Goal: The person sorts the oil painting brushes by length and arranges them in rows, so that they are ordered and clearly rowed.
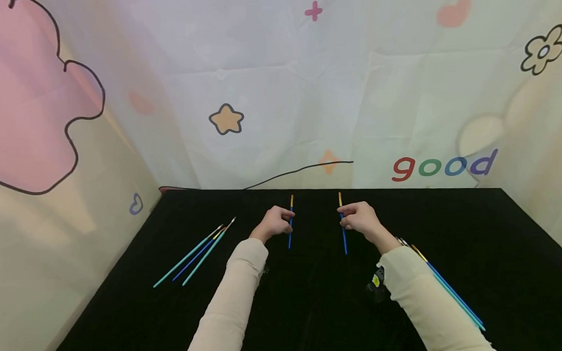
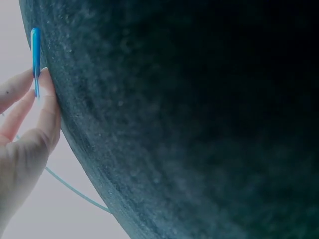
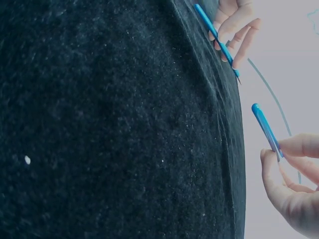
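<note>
My left hand (image 1: 277,220) pinches a slim blue paintbrush (image 1: 290,240) with a yellow-orange upper end, held nearly upright in the head view. A short gap to the right, my right hand (image 1: 359,217) pinches a matching blue paintbrush (image 1: 344,240) near its yellow part, its lower end leaning slightly right. In the left wrist view, the thumb and fingers (image 2: 47,107) close on the blue handle (image 2: 36,50). The right wrist view shows both hands: the right-hand brush (image 3: 265,124) between thumb and fingers, and the left-hand brush (image 3: 205,22) farther off.
Left on the black tabletop (image 1: 313,311) lie two turquoise brushes (image 1: 185,258) and a blue one (image 1: 192,261). Several more brushes (image 1: 462,300) lie at right, partly under the right sleeve. A small dark object (image 1: 376,284) is beside the right wrist. A printed cloth (image 1: 284,93) hangs behind.
</note>
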`<action>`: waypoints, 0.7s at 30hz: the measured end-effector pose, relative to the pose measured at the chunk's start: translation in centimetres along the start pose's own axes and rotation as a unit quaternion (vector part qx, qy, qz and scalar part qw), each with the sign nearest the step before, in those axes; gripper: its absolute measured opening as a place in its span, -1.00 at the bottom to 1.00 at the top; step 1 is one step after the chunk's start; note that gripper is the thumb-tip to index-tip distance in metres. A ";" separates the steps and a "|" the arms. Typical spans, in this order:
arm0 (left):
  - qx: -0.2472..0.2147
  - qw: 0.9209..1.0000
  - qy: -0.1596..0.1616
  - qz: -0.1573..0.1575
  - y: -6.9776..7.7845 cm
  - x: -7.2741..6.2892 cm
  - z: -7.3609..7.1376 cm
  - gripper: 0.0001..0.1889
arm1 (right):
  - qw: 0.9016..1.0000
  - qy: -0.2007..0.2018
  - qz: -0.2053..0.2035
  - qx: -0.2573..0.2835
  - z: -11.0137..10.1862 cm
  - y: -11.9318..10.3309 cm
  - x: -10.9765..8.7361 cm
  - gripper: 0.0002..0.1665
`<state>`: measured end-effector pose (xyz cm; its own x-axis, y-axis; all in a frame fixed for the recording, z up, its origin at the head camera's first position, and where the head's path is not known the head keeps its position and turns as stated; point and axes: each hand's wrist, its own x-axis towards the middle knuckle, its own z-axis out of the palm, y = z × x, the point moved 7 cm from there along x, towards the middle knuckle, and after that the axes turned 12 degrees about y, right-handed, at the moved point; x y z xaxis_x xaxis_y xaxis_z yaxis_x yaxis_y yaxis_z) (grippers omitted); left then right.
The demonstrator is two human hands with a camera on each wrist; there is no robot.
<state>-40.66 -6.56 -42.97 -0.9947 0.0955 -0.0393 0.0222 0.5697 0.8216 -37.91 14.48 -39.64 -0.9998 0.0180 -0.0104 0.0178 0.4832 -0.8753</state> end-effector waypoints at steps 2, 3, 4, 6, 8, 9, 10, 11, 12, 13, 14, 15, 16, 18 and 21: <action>0.005 1.000 0.000 -0.002 -0.1 -0.1 0.1 -0.54 | 1.000 -0.001 0.000 0.000 0.2 0.0 0.1 -0.56; 0.010 1.000 -0.001 -0.001 -0.1 -0.1 0.1 -0.54 | 1.000 -0.002 0.000 0.000 0.2 0.0 0.1 -0.56; 0.015 1.000 -0.003 0.002 0.1 -0.2 0.1 -0.54 | 1.000 -0.002 0.000 0.000 0.3 0.0 0.1 -0.57; 0.027 1.000 -0.006 0.007 0.3 -0.3 0.3 -0.54 | 1.000 -0.002 0.002 0.000 0.3 0.0 0.0 -0.56; 0.040 0.999 -0.008 0.015 0.6 -0.3 0.4 -0.54 | 1.000 -0.001 0.002 0.001 0.3 -0.1 0.1 -0.56; 0.044 0.999 -0.008 0.015 0.7 -0.3 0.4 -0.54 | 1.000 -0.001 0.000 0.002 0.3 -0.1 0.1 -0.56; 0.048 0.999 -0.008 0.015 0.8 -0.3 0.4 -0.55 | 1.000 -0.001 0.000 0.003 0.3 -0.2 0.2 -0.56; 0.049 0.999 -0.007 0.012 0.8 -0.3 0.4 -0.55 | 1.000 -0.002 -0.002 0.004 0.4 -0.3 0.2 -0.56; 0.050 0.999 -0.006 0.010 0.7 -0.3 0.4 -0.55 | 1.000 -0.003 -0.002 0.006 0.5 -0.3 0.3 -0.56; 0.051 0.999 -0.006 0.008 0.6 -0.3 0.4 -0.55 | 1.000 -0.003 -0.003 0.006 0.6 -0.4 0.3 -0.56; 0.050 0.999 -0.006 0.006 0.6 -0.3 0.3 -0.55 | 1.000 -0.003 -0.003 0.007 0.7 -0.5 0.4 -0.57; 0.050 0.999 -0.006 0.006 0.5 -0.3 0.3 -0.55 | 1.000 -0.005 -0.005 0.007 0.9 -0.6 0.4 -0.57; 0.050 0.999 -0.006 0.005 0.5 -0.3 0.3 -0.55 | 1.000 -0.005 -0.006 0.007 1.0 -0.6 0.4 -0.57; 0.050 0.999 -0.008 0.005 0.4 -0.3 0.4 -0.54 | 1.000 -0.005 -0.007 0.008 1.3 -0.7 0.6 -0.56; 0.053 0.999 -0.009 0.008 0.3 -0.4 0.4 -0.53 | 1.000 -0.008 -0.007 0.013 2.0 -0.9 0.8 -0.55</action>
<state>-40.20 -6.12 -42.88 -0.9922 0.1184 -0.0381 0.0486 0.6511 0.7574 -38.74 12.33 -39.87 -1.0000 -0.0022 -0.0061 0.0044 0.4605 -0.8877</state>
